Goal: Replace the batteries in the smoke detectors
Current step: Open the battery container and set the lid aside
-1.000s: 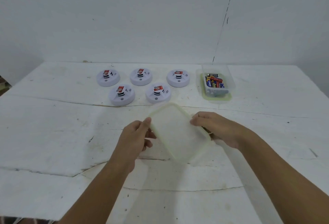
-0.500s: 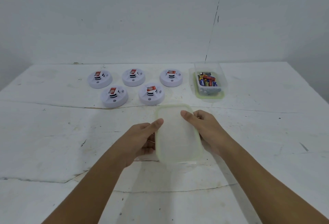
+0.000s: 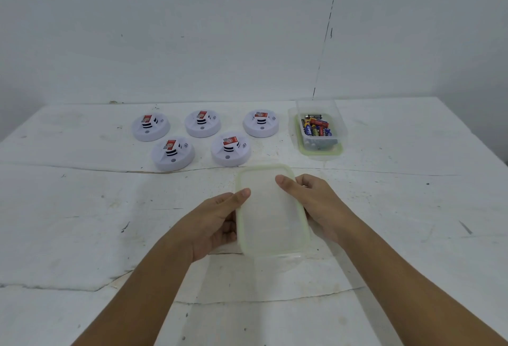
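Both hands grip a translucent lidded container [image 3: 270,213] with a pale green rim, low over the white table [image 3: 82,222]. The left hand [image 3: 217,222] curls round its left edge with the thumb on top; the right hand [image 3: 316,205] clasps the right edge likewise. Five white smoke detectors [image 3: 202,138] sit in two rows beyond the hands, well apart from them. To their right stands an open clear box [image 3: 319,128] of batteries [image 3: 316,128].

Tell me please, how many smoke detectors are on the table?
5, all in plain view. Back row: left detector, middle detector, right detector. Front row: front-left detector and front-right detector, left of the battery box.
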Demonstrator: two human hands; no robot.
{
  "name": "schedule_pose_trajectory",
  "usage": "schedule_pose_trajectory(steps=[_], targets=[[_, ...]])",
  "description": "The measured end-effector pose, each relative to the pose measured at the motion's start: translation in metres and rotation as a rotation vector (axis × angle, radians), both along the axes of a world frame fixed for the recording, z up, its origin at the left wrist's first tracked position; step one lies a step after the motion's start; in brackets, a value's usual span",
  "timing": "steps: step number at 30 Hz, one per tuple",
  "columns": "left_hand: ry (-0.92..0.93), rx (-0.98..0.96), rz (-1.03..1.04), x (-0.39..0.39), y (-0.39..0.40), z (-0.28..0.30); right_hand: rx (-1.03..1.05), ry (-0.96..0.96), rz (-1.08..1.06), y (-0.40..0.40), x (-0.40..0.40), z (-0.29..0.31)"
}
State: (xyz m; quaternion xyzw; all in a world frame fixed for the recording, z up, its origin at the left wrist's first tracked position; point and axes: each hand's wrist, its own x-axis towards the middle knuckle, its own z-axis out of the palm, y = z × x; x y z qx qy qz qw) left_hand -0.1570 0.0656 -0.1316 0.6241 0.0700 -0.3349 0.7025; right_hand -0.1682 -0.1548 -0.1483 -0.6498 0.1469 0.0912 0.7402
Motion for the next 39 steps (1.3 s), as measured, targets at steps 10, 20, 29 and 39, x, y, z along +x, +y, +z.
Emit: schedule_pose_trajectory(steps=[10,20,29,39], targets=[[-0.131,0.043,0.079,0.004,-0.002,-0.003,-0.029,0.01,0.015,-0.002,0.002,0.0],[-0.161,0.096,0.093,0.001,-0.002,0.002,-0.128,0.041,0.003,-0.004,0.004,0.001],[-0.376,0.424,0.15,0.001,-0.003,0.011,-0.431,-0.049,-0.098,-0.003,-0.01,0.011],[-0.51,0.305,0.116,0.0,-0.02,0.066,-0.399,-0.16,-0.042,-0.007,-0.018,0.021]])
